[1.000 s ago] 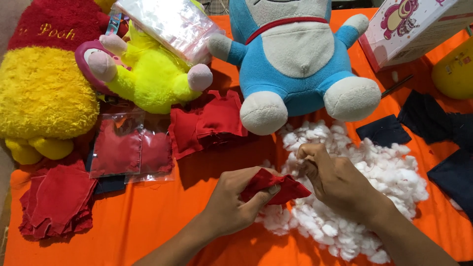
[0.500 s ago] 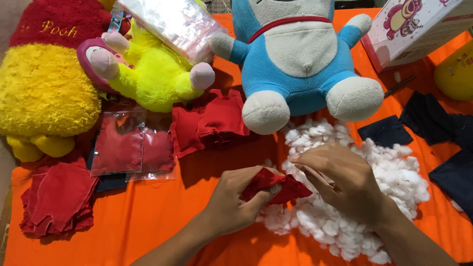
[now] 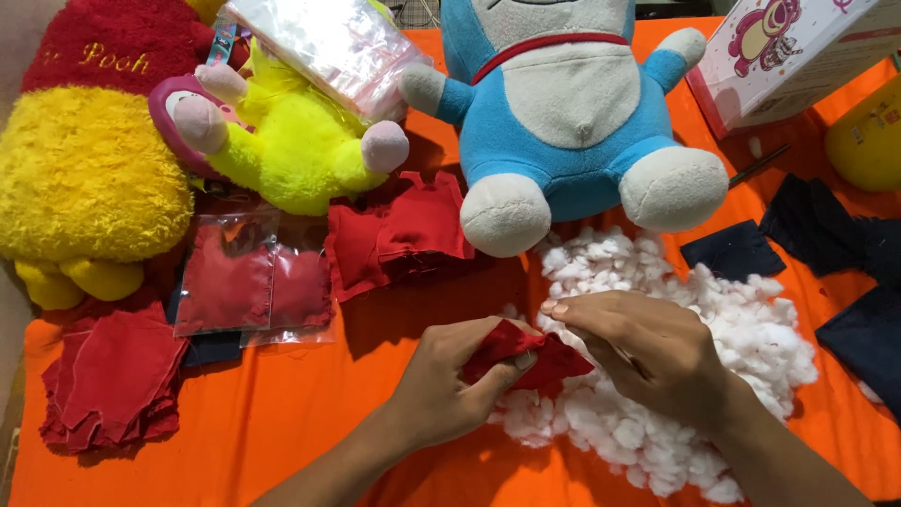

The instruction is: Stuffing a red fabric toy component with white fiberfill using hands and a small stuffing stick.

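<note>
My left hand [image 3: 449, 379] grips a small red fabric pouch [image 3: 549, 359] just above the orange tablecloth [image 3: 282, 413]. My right hand [image 3: 648, 349] lies over the pouch's right side, fingers bent and touching its top edge. Both hands sit at the near edge of a heap of white stuffing tufts [image 3: 657, 376]. Whether any stuffing is between the right fingers is hidden.
A blue and white plush [image 3: 563, 113], a yellow-green plush [image 3: 291, 141] and a big yellow and red plush [image 3: 84, 160] stand at the back. Stacked red pouches [image 3: 399, 230], bagged red pieces [image 3: 249, 282], red cloth [image 3: 108, 376], dark blue cloth [image 3: 845, 272], a printed box [image 3: 798, 47].
My right hand has come down and leftward from the stuffing heap onto the red pouch. My left hand keeps its hold on the pouch.
</note>
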